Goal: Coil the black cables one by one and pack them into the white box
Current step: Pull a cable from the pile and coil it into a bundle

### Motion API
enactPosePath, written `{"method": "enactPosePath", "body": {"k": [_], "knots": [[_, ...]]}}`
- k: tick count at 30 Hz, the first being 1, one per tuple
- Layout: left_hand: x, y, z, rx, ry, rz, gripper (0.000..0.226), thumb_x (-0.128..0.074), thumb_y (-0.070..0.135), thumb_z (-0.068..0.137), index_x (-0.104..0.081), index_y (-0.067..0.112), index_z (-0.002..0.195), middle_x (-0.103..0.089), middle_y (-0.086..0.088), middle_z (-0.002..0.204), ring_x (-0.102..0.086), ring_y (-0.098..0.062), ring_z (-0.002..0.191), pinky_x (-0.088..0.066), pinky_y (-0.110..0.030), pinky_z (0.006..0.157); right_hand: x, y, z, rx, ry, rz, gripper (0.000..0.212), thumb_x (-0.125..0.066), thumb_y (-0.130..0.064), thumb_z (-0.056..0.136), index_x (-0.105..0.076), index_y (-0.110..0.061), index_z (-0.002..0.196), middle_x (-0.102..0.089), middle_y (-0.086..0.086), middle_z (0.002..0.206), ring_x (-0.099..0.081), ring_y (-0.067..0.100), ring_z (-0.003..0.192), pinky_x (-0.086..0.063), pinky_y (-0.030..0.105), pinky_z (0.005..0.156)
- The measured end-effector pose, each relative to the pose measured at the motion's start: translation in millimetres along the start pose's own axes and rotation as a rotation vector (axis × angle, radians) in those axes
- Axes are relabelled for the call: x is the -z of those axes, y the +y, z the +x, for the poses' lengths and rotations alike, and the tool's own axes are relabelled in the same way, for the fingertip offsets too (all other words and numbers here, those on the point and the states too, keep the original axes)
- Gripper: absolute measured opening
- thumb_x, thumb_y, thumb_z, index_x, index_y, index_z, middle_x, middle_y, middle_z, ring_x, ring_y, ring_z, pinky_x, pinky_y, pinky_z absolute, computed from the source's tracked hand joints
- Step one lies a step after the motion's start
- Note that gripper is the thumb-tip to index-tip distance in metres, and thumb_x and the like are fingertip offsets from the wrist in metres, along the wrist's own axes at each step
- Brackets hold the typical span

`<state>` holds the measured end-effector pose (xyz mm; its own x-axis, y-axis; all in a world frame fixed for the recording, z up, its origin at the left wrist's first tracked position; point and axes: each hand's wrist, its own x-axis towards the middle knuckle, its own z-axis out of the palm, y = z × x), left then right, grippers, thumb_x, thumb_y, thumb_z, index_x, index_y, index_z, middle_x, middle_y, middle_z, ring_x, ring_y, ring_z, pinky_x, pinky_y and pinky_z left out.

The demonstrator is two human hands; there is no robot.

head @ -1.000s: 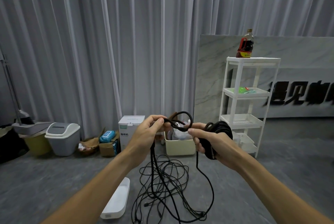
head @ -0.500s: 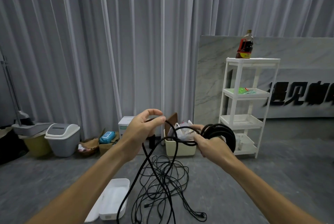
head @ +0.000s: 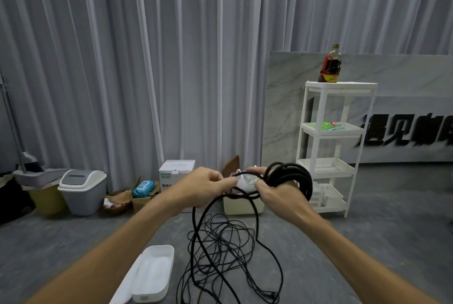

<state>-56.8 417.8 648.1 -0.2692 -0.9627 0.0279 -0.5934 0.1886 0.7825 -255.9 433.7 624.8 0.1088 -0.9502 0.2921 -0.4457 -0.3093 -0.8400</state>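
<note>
Right hand (head: pixel 274 193) grips the finished coil (head: pixel 291 176) of black cable while left hand (head: pixel 208 184) pinches the next loop to feed it over — slack hangs to the floor tangle (head: pixel 228 254), white box (head: pixel 154 271) waiting open beside it.

Matt black rubbery cable (head: pixel 289 176), smooth white plastic box (head: pixel 153 276), glossy plastic shelf rack (head: pixel 328 146), sheeny grey cloth curtain (head: pixel 147 58)

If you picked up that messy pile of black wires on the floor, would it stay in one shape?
Probably not. The loose cables lie in thin, wandering loops, so they look floppy and would likely droop. The loops cross each other, so they may tangle and lift together. The thicker cable keeps round coils only while the right hand grips it.
</note>
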Motion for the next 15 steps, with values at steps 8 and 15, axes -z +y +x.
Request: {"method": "enactPosePath", "body": {"k": [8,15], "knots": [[6.8,20.3,10.2,-0.141,0.212,-0.484,0.03,-0.053,0.036,0.101,-0.055,0.015,0.078,-0.05,0.006,0.056,-0.061,-0.011,0.067,-0.045,-0.027,0.071,9.9,5.5,-4.1,0.013,-0.34,-0.078,0.04,-0.057,-0.025,0.1,-0.056,-0.053,0.129,-0.056,-0.01,0.07,-0.05,-0.002,0.056,-0.039,0.019,0.065],[16.4,12.3,9.1,-0.186,0.306,-0.658,0.029,-0.05,0.033,0.102,-0.052,0.015,0.08,-0.045,0.007,0.054,-0.062,-0.011,0.069,-0.047,-0.028,0.076,9.0,5.0,-1.8,-0.045,-0.192,0.091,0.014,-0.063,-0.027,0.098,-0.074,-0.022,0.104,-0.052,-0.007,0.058,-0.048,0.004,0.049,-0.041,0.019,0.052]]}}
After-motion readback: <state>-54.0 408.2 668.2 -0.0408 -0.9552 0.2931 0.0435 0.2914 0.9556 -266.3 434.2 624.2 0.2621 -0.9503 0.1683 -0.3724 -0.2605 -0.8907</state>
